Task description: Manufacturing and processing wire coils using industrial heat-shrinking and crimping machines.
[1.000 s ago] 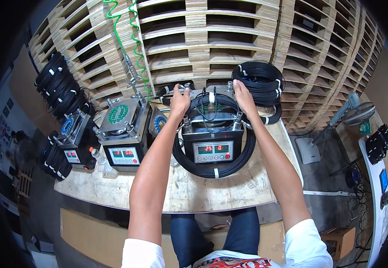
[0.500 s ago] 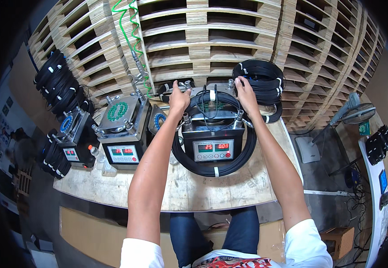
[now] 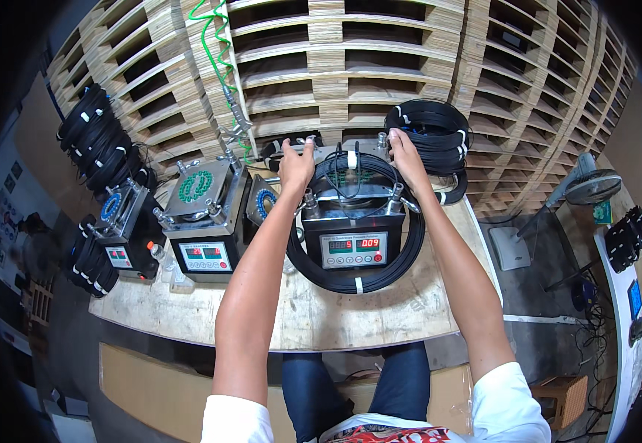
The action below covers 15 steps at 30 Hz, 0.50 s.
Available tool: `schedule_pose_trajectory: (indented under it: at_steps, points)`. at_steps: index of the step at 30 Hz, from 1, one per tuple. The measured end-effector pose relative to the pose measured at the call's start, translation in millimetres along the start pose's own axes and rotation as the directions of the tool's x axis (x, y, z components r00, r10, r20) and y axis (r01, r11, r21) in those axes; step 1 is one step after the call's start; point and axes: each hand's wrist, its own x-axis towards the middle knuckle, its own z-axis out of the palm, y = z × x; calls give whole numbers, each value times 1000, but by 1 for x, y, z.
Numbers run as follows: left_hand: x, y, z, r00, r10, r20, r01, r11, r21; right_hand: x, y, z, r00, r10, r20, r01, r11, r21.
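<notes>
A box-shaped polishing machine [image 3: 353, 249] with a red-digit display stands before me on the wooden bench. A black cable coil [image 3: 359, 283], tied with white bands, hangs around its front and over its top plate. At the back left corner my left hand [image 3: 296, 165] is curled at a metal clamp knob [image 3: 311, 139], thumb and forefinger raised around it. At the back right corner my right hand [image 3: 406, 156] grips beside another clamp knob [image 3: 383, 139]; its fingertips are partly hidden. Two front clamps [image 3: 396, 192] show between my forearms.
Two similar machines stand left, one with a green-ringed plate [image 3: 196, 186], one with a blue ring [image 3: 110, 206]. A small bottle [image 3: 160, 253] sits between them. Stacked cable coils [image 3: 439, 140] lie back right. Wooden pallets [image 3: 328, 81] rise behind; a fan [image 3: 592, 187] stands right.
My left hand has shifted slightly at the back left clamp, its thumb now more upright. My right hand stays nearly in place. The display digits have changed, and the green hose has swung slightly.
</notes>
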Motion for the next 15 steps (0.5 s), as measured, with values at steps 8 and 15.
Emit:
schedule_pose_trajectory:
  at_steps: [8, 15]
  points:
    - [5, -8, -7, 982, 178, 60, -175, 983, -49, -14, -27, 2, 994, 106, 0, -106, 993, 55]
    - [1, 2, -3, 993, 48, 105, -46, 999, -24, -4, -13, 1, 998, 44, -52, -50, 990, -133]
